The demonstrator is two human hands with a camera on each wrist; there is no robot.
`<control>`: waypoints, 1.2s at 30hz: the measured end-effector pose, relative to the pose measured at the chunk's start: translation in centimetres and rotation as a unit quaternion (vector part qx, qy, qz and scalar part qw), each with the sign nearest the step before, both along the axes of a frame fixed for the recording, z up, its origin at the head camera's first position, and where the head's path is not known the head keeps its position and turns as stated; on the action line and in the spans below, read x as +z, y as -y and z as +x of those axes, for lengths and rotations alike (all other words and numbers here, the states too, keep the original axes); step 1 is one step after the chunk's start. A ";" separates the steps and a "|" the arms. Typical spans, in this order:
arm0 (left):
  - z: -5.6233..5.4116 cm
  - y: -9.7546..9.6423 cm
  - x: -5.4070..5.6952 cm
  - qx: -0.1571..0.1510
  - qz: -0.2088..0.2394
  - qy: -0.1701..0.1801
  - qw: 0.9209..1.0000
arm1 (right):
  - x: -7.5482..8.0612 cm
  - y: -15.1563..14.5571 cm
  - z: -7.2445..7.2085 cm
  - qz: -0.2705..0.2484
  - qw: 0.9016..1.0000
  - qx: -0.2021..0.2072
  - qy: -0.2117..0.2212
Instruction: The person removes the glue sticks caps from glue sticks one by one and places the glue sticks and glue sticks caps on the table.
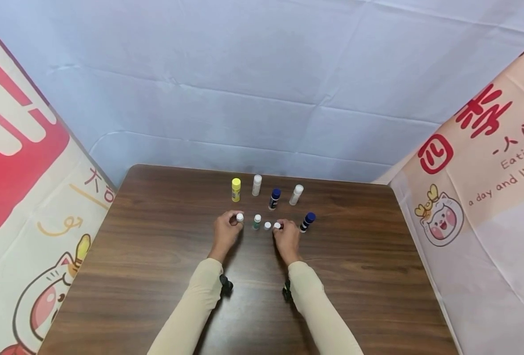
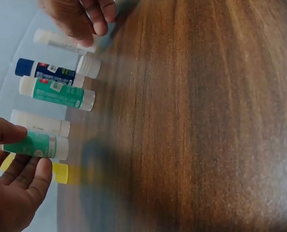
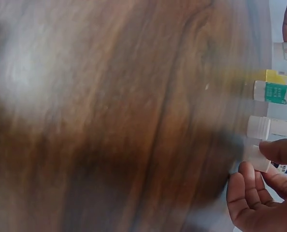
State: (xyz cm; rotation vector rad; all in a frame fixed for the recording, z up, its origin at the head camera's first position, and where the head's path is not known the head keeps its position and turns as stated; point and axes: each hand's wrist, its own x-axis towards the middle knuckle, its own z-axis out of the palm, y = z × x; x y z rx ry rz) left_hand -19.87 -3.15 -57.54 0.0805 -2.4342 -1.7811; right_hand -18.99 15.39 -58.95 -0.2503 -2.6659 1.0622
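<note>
My left hand (image 1: 226, 230) grips a green glue stick (image 2: 30, 145) with a white cap, held upright between thumb and fingers. Another green glue stick (image 1: 256, 223) stands on the table between the hands. Right of it is a short white cylinder (image 1: 267, 226) that looks like a cap. My right hand (image 1: 287, 237) pinches a similar short white cylinder (image 3: 256, 159) between thumb and fingers; in the right wrist view it is close beside the first one. Whether its base touches the table, I cannot tell.
Behind the hands stand a yellow glue stick (image 1: 236, 190), a white one (image 1: 256, 185), a dark blue one (image 1: 274, 199) and a second white one (image 1: 296, 195). Another dark blue glue stick (image 1: 307, 222) is just right of the right hand. A pale cloth wall (image 1: 244, 118) rises past the wooden table (image 1: 155, 236).
</note>
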 end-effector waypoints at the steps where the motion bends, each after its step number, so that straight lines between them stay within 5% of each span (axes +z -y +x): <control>1: 0.0 0.0 0.0 -0.001 0.001 0.003 1.000 | -0.1 0.0 0.0 0.005 1.000 0.003 -0.002; 17: -0.3 -0.4 -0.3 -0.016 -0.024 0.019 0.999 | 0.1 -0.4 -0.3 0.012 0.998 0.019 0.054; 23: -0.2 -0.4 -0.7 -0.009 -0.013 0.038 0.999 | 1.5 -0.7 0.2 0.024 0.998 0.026 0.054; 29: -0.2 -0.4 -0.8 -0.002 -0.019 0.046 0.999 | 3.7 -1.0 1.0 -0.002 1.000 0.021 0.003; 36: -0.2 -0.6 -1.1 0.001 -0.014 0.056 0.998 | 5.3 -2.2 1.9 -0.034 0.990 -0.028 -0.136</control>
